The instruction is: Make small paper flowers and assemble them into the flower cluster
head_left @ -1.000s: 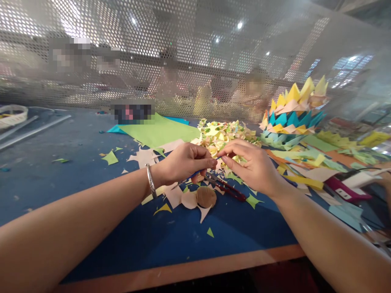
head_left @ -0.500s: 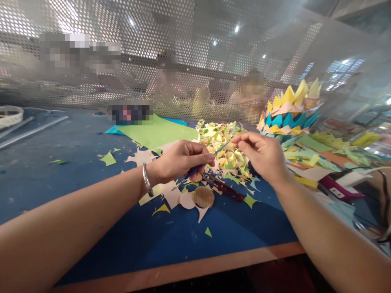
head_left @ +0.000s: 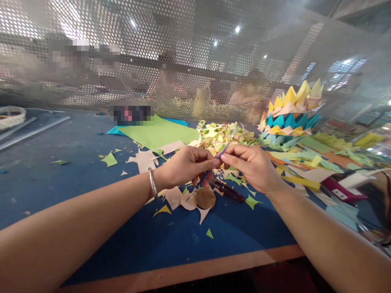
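One blue tool (head_left: pixel 202 180), axis diagonal, tip lower left, in closed grip of left hand (head_left: pixel 195 165), right hand (head_left: pixel 252 165) pinched, hold unclear.

A craft workshop — paper scraps (head_left: pixel 224 133) litter the blue table (head_left: pixel 137 240).

The stick (head_left: pixel 224 149) at the left hand (head_left: pixel 195 162) and right hand (head_left: pixel 252 162) is blue. Below them, the disc (head_left: pixel 205 198) is tan, the tool's handles (head_left: pixel 234 193) dark red, the table (head_left: pixel 171 244) deep blue. Beyond, the sheet (head_left: pixel 159 132) is plain lime green, the heap (head_left: pixel 224 132) mottled yellow, pink and green. To their right, the tower (head_left: pixel 287 120) is banded yellow, pink and turquoise.
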Demonstrator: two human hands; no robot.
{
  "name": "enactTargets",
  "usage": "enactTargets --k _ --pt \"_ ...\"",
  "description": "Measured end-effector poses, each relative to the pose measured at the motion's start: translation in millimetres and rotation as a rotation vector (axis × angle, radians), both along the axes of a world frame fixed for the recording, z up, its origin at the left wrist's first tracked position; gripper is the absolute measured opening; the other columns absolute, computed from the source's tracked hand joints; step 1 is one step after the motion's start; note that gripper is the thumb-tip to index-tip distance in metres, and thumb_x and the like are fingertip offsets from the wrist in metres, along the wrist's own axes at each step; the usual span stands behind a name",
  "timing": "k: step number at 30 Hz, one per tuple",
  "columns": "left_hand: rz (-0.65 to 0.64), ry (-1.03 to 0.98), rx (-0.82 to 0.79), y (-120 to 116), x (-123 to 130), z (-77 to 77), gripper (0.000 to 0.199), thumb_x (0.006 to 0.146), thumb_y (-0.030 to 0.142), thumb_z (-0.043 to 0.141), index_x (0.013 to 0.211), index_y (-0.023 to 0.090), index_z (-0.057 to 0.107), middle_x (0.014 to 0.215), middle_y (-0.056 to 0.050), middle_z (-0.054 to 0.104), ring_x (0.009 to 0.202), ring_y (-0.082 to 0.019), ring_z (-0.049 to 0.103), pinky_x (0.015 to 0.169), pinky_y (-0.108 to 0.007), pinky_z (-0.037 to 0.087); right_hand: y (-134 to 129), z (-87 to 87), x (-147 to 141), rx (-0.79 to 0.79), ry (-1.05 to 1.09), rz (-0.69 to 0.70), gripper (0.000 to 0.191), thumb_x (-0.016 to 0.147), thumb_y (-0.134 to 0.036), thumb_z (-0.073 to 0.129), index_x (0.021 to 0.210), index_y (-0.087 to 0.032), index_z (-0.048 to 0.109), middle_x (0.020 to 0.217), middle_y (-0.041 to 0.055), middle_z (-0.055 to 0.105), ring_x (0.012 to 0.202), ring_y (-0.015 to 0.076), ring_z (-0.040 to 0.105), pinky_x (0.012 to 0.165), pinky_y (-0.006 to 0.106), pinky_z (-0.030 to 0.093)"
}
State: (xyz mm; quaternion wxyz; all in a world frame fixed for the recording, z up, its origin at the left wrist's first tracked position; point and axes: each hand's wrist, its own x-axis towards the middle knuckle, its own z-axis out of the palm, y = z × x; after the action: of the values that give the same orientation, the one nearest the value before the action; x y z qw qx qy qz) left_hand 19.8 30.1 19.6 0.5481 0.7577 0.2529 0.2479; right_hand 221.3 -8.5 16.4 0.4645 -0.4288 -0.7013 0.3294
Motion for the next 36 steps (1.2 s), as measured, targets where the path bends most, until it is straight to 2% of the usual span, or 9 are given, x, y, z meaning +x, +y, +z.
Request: enactTargets --k 4,8,12,14,16,20,24,29,36 --pt "0.016 0.019 0.056 -0.1 0.5 -1.9 0.03 0.089 0.042 0.063 0.074 0.016 0.061 0.062 0.0 0.067 0.044 -0.007 0.056 0.042 -0.019 0.04 1.2 -1.3 -1.8 0.025 -0.014 -0.026 0.018 0.086 -0.03 0.068 0.073 -0.018 0.069 0.065 -0.0006 0.063 0.062 0.0101 0.056 0.059 0.024 0.043" --pt "0.055 -0.047 -0.006 -0.2 1.6 -3.5 0.025 0.087 0.039 0.066 0.076 0.016 0.062 0.064 -0.001 0.068 0.047 -0.008 0.061 0.041 -0.018 0.041 3.5 -1.4 -0.9 0.086 -0.028 -0.077 0.015 0.086 -0.027 0.065 0.074 -0.019 0.07 0.067 0.0003 0.065 0.063 0.0107 0.057 0.059 0.024 0.045" --pt "0.185 -0.183 -0.075 2.4 2.0 -5.0 0.023 0.093 0.035 0.056 0.082 0.017 0.064 0.067 -0.002 0.067 0.046 -0.008 0.059 0.043 -0.02 0.042 6.6 -2.7 3.0 0.103 -0.07 -0.213 0.019 0.087 -0.028 0.063 0.073 -0.017 0.071 0.066 0.0017 0.064 0.059 0.0107 0.056 0.052 0.023 0.044" --pt "0.21 -0.201 -0.098 3.0 2.4 -5.3 0.023 0.094 0.034 0.054 0.082 0.017 0.064 0.068 -0.003 0.067 0.048 -0.009 0.061 0.044 -0.02 0.043 7.1 -3.4 3.4 0.104 -0.109 -0.238 0.026 0.089 -0.033 0.062 0.07 -0.017 0.07 0.064 0.0019 0.063 0.056 0.0102 0.054 0.048 0.023 0.042" --pt "0.193 -0.166 -0.069 2.4 3.1 -5.7 0.024 0.093 0.035 0.054 0.08 0.017 0.064 0.068 -0.003 0.068 0.047 -0.008 0.06 0.044 -0.02 0.043 6.0 -3.1 1.9 0.128 -0.126 -0.222 0.027 0.09 -0.036 0.062 0.072 -0.017 0.069 0.064 0.0012 0.062 0.053 0.0091 0.052 0.047 0.023 0.042" --pt "0.157 -0.055 0.082 -0.8 4.6 -7.9 0.031 0.091 0.039 0.056 0.07 0.018 0.06 0.059 -0.003 0.067 0.045 -0.009 0.057 0.045 -0.02 0.043 0.5 -0.4 -4.6 0.171 -0.099 -0.154 0.019 0.089 -0.036 0.065 0.083 -0.018 0.069 0.062 -0.002 0.058 0.051 0.0081 0.052 0.049 0.023 0.042" --pt "0.128 -0.024 0.164 -3.3 4.8 -9.2 0.03 0.09 0.041 0.055 0.072 0.018 0.061 0.062 -0.004 0.07 0.046 -0.009 0.057 0.046 -0.022 0.044 -2.8 1.8 -9.3 0.163 -0.086 -0.146 0.018 0.087 -0.035 0.066 0.08 -0.018 0.068 0.06 -0.0029 0.056 0.051 0.008 0.051 0.048 0.022 0.039" --pt "0.131 0.032 0.184 -6.8 4.2 -4.9 0.033 0.086 0.044 0.061 0.066 0.017 0.059 0.06 -0.004 0.07 0.047 -0.009 0.058 0.047 -0.021 0.045 -1.7 1.7 -10.6 0.139 -0.058 -0.127 0.019 0.085 -0.033 0.066 0.073 -0.017 0.065 0.063 -0.0025 0.057 0.052 0.0073 0.052 0.049 0.022 0.039" --pt "0.108 0.003 0.136 -9.4 4.8 -3.2 0.035 0.083 0.048 0.064 0.067 0.017 0.058 0.059 -0.003 0.069 0.049 -0.01 0.061 0.047 -0.019 0.047 -1.4 -1.1 -10.7 0.137 -0.035 -0.136 0.019 0.085 -0.032 0.066 0.073 -0.018 0.064 0.062 -0.0027 0.057 0.052 0.0082 0.053 0.05 0.023 0.04"
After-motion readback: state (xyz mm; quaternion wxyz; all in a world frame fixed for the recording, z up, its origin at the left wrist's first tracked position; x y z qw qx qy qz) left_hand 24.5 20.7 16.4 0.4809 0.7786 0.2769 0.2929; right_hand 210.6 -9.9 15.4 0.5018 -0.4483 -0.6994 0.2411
